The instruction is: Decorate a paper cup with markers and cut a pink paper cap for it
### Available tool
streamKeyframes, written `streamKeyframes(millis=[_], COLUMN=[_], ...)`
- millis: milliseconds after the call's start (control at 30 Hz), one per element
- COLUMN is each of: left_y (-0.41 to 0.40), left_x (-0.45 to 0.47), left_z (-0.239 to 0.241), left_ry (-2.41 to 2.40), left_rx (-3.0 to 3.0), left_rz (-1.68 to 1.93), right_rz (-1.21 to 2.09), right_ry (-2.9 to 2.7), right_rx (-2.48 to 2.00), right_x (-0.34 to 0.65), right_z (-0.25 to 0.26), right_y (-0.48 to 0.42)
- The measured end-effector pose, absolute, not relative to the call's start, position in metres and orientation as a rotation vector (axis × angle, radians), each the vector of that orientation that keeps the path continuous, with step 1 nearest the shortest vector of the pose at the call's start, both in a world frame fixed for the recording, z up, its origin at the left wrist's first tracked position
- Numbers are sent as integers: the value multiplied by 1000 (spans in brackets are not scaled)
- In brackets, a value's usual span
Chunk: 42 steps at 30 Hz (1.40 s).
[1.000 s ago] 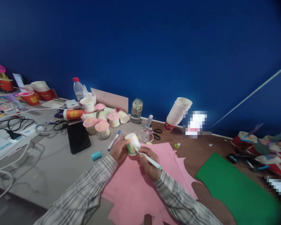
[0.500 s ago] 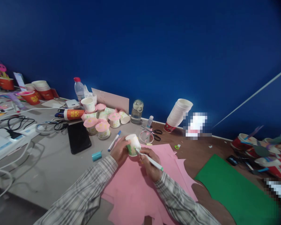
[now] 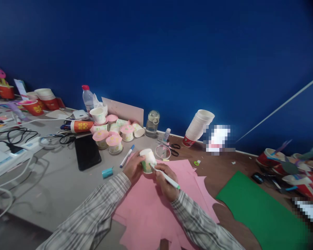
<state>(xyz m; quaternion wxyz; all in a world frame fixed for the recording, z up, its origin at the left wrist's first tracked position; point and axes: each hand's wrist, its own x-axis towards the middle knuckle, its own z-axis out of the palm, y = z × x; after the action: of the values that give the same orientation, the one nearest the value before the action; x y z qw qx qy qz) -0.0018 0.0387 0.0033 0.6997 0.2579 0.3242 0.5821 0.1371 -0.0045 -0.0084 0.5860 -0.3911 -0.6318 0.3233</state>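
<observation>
My left hand [image 3: 134, 166] is closed around the left side of a white paper cup [image 3: 147, 160] that carries green and yellow markings. In my right hand [image 3: 167, 182] is a white marker [image 3: 169, 178] with a green end, its tip against or very close to the cup's side. Under both hands lie pink paper sheets [image 3: 151, 205] with cut edges. A blue-capped marker [image 3: 127, 156] rests just left of the cup, and a short teal cylinder [image 3: 107, 173] lies nearer my left sleeve.
Several small cups with pink paper tops [image 3: 114, 140] cluster behind left, near a black phone [image 3: 87, 152]. A glass water bottle [image 3: 152, 124], scissors [image 3: 174, 149] and a leaning cup stack [image 3: 199, 125] stand along the wall. Green sheet [image 3: 261, 211] lies right; a power strip [image 3: 15, 156] left.
The marker and my right hand have shifted slightly, with the tip a little higher on the cup. More green shows on the cup's side. My left hand stays in place.
</observation>
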Motion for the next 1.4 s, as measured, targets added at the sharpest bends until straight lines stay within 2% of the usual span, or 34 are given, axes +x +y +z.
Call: streamKeyframes(millis=[467, 833, 1400], left_y=[40, 40, 40], left_x=[-2, -2, -2], left_z=[-1, -2, 0], left_ry=[710, 674, 717], left_rx=[581, 611, 610], left_rz=[1300, 1282, 1283], right_rz=[752, 606, 633], right_ry=[-1472, -1554, -1571], right_rx=[-944, -886, -950], right_x=[137, 139, 139], right_z=[-8, -12, -17], right_y=[-5, -3, -3])
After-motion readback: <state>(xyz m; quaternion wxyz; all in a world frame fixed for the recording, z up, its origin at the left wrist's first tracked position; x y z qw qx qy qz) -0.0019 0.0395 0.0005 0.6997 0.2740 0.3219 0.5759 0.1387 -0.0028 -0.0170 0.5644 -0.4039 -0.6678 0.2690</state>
